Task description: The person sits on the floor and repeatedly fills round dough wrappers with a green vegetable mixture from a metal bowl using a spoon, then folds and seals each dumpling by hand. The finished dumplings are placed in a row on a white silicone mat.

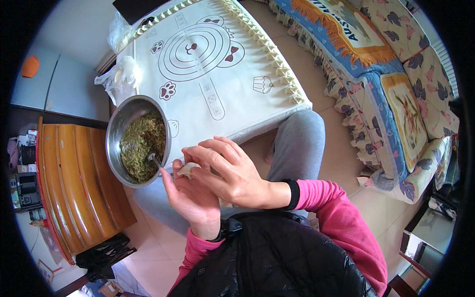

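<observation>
A small pale dough dumpling (188, 169) with a pleated edge sits between my two hands, over the near edge of the table. My left hand (196, 200) is palm up, cradling the dumpling on its fingers. From above, my right hand (235, 176) reaches across with thumb and fingers on the dough, hiding part of it. Just left of my hands stands a metal bowl (112, 143) of chopped green-brown filling (143, 137). A metal spoon (153, 159) is stuck in the filling, its handle leaning toward my left thumb.
Rows of shaped dumplings (276, 55) line the right and far edges of the white printed mat (237, 100). Plastic bags (120, 78) lie at the mat's left edge. A slatted wooden piece of furniture (81, 182) stands left, a covered sofa (371, 85) right.
</observation>
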`<action>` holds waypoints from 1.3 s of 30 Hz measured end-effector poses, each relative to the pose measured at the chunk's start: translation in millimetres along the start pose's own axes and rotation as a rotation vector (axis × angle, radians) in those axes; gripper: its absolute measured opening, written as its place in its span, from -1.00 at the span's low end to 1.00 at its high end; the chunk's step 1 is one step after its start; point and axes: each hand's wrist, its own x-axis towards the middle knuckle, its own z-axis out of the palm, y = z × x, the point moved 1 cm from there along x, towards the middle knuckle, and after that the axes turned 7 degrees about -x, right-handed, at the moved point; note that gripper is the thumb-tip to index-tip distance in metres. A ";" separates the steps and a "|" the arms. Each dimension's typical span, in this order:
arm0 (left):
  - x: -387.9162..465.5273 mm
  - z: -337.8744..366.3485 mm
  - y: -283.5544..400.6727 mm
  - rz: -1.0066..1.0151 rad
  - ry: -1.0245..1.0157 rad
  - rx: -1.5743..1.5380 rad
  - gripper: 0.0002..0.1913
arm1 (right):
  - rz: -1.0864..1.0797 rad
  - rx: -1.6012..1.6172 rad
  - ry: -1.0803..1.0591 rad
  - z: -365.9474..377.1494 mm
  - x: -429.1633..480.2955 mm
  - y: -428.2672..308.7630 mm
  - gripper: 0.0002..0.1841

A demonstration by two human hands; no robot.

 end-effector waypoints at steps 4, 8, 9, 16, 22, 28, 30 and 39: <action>6.0 -1.3 -1.5 -0.001 -0.044 -0.010 -0.60 | 0.002 -0.007 -0.055 2.8 3.2 3.3 -0.68; 7.6 -1.3 -2.8 0.003 -0.025 -0.003 -0.56 | -0.030 -0.068 -0.051 -3.2 10.0 9.0 -0.66; 7.3 -3.4 -2.7 -0.013 0.030 0.002 -0.55 | -0.045 -0.089 -0.073 -8.2 10.6 12.1 -0.64; -7.9 -35.6 29.6 -0.044 -0.194 0.015 -0.59 | -0.085 -0.396 -0.251 -105.2 16.2 37.1 -0.71; -31.9 -81.6 85.6 0.207 -0.297 0.499 -0.66 | 0.055 -0.886 -0.427 -205.7 82.0 46.1 -0.89; -61.9 -131.2 155.5 0.745 -0.037 0.752 -0.71 | -0.020 -1.104 -0.282 -254.1 204.1 113.4 -0.78; -58.6 -143.2 185.5 0.877 0.108 0.886 -0.73 | -0.111 -1.005 -0.270 -236.1 264.3 156.4 -0.69; -8.7 -172.0 215.1 0.921 0.556 1.211 -0.77 | -0.041 -0.522 -0.323 15.8 415.0 385.4 -0.87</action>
